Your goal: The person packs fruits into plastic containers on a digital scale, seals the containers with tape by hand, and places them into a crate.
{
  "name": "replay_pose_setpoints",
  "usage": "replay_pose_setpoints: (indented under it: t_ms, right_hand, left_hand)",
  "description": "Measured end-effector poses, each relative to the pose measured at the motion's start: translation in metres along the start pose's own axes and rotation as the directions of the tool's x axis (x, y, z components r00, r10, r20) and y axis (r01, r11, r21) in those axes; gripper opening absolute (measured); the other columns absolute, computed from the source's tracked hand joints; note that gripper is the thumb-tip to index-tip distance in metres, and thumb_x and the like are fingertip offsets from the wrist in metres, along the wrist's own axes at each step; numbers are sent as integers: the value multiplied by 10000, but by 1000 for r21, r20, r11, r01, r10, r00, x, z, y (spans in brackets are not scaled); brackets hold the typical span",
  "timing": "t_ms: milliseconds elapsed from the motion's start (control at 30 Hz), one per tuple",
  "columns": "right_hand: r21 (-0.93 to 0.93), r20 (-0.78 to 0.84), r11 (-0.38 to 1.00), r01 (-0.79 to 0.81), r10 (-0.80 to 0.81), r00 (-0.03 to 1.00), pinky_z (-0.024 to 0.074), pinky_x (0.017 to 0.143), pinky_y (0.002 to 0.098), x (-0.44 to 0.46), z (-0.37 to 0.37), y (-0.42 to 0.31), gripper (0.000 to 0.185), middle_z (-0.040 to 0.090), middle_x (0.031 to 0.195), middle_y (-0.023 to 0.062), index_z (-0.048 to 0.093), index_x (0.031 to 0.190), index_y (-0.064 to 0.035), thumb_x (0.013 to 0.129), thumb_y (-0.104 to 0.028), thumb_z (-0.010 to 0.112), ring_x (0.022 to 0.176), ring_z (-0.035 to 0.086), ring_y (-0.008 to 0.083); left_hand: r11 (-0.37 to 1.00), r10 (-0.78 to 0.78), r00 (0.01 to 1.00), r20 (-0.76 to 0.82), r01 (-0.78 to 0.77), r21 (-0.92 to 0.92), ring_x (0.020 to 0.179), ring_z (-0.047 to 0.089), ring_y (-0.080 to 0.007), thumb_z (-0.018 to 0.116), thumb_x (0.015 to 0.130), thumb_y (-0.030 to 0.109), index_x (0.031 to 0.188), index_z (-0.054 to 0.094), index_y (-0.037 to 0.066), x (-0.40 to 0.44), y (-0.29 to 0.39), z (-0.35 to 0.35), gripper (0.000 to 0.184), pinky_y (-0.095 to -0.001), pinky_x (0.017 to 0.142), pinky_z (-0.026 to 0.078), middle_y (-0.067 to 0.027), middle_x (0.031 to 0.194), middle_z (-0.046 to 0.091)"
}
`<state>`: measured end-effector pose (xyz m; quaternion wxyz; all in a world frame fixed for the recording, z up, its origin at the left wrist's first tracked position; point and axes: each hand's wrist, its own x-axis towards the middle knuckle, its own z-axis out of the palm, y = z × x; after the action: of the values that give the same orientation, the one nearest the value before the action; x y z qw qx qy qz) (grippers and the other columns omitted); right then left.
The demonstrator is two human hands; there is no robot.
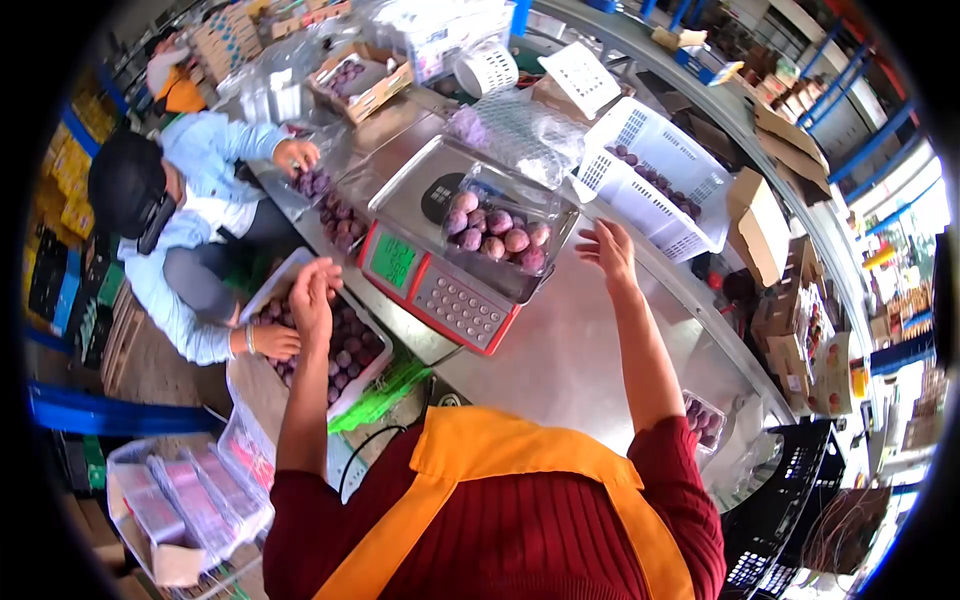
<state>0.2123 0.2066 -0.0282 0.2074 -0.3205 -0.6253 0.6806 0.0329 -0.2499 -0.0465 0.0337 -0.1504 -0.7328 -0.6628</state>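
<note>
A red digital scale with a green display sits on the metal table. On its metal pan rests a clear plastic box of plums, its lid side toward the back. My right hand is just right of the pan, fingers apart and holding nothing. To the left of the scale, my left hand is raised above a white crate of plums; its fingers are bent and partly overlap, and whether they hold something is unclear.
A co-worker in a blue shirt reaches into the crate and toward plums on the table's left edge. A white basket holds plums at the back right. Another plum box lies right; black crates stand lower right.
</note>
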Motion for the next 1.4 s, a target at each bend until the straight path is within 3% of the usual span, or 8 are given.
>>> replay_pose_setpoints:
  t_ms: [167, 333, 467, 900, 1000, 1067, 1133, 1400]
  right_hand:
    - [5, 98, 969, -247, 245, 965, 605, 711, 431, 67, 43, -13, 684, 560, 1285, 233, 389, 1416, -51, 951, -533, 529, 951, 668, 323]
    - [-159, 224, 849, 504, -466, 856, 419, 946, 402, 10, 62, -61, 812, 709, 1003, 143, 674, 1139, -8, 952, -699, 289, 967, 650, 236]
    - [-745, 176, 457, 485, -568, 804, 489, 865, 388, -56, 67, -34, 594, 687, 954, 149, 603, 1202, -4, 912, -522, 610, 923, 636, 236]
    - [-101, 37, 994, 39, -35, 999, 553, 622, 308, -80, 80, 2, 499, 697, 880, 68, 596, 1228, -17, 863, -318, 754, 752, 669, 143]
    - [-170, -82, 979, 111, -127, 989, 551, 577, 315, -70, 79, 18, 514, 694, 827, 102, 613, 1205, 11, 828, -302, 768, 677, 671, 148]
    - [-172, -124, 969, 175, -198, 972, 554, 548, 324, -73, 76, 14, 492, 699, 807, 126, 627, 1182, 29, 815, -270, 761, 630, 683, 169]
    - [-5, -76, 996, 86, -86, 993, 557, 545, 322, -75, 77, 8, 455, 701, 781, 129, 632, 1178, 25, 823, -239, 737, 605, 687, 180]
    - [435, -201, 865, 249, -176, 964, 552, 596, 265, -153, 18, -4, 521, 692, 980, 100, 517, 1337, 9, 889, -188, 697, 751, 675, 134]
  left_hand:
    - [996, -13, 992, 127, 24, -87, 768, 632, -83, 490, 1029, 201, 1156, 631, 51, 10, -11, 39, 242, -207, 637, 452, -49, 977, 704]
    - [995, 63, 964, 256, -43, -85, 867, 657, -109, 498, 1025, 245, 1244, 603, 74, 66, 30, 102, 297, -234, 742, 479, -55, 1090, 699]
    - [962, 254, 804, 537, -266, -55, 1290, 505, -220, 538, 1003, 207, 1347, 551, 79, 109, 48, 170, 367, -316, 1099, 358, -116, 1388, 548]
    - [420, 401, 444, 801, -866, 270, 1296, 461, -278, 540, 933, 197, 1356, 553, 214, 61, 76, 211, 423, -535, 1037, 345, -62, 1373, 544]
    - [531, 574, 369, 731, -848, 11, 1291, 473, -321, 518, 933, 121, 1305, 575, 33, 64, 68, 216, 387, -425, 1084, 355, -170, 1325, 567]
    - [818, 478, 743, 468, -570, 69, 1347, 425, -272, 487, 996, 179, 1357, 511, -13, 58, 47, 219, 410, -390, 1116, 324, -146, 1437, 486]
    - [968, -231, 876, 423, 162, 194, 1356, 409, -258, 533, 989, 275, 1421, 438, 3, 88, 2, 207, 519, -388, 1129, 308, -145, 1477, 430]
    - [986, 110, 759, 642, -2, -166, 1348, 391, -255, 527, 993, 275, 1450, 372, 26, 0, 124, 232, 542, -400, 1128, 299, -149, 1467, 399]
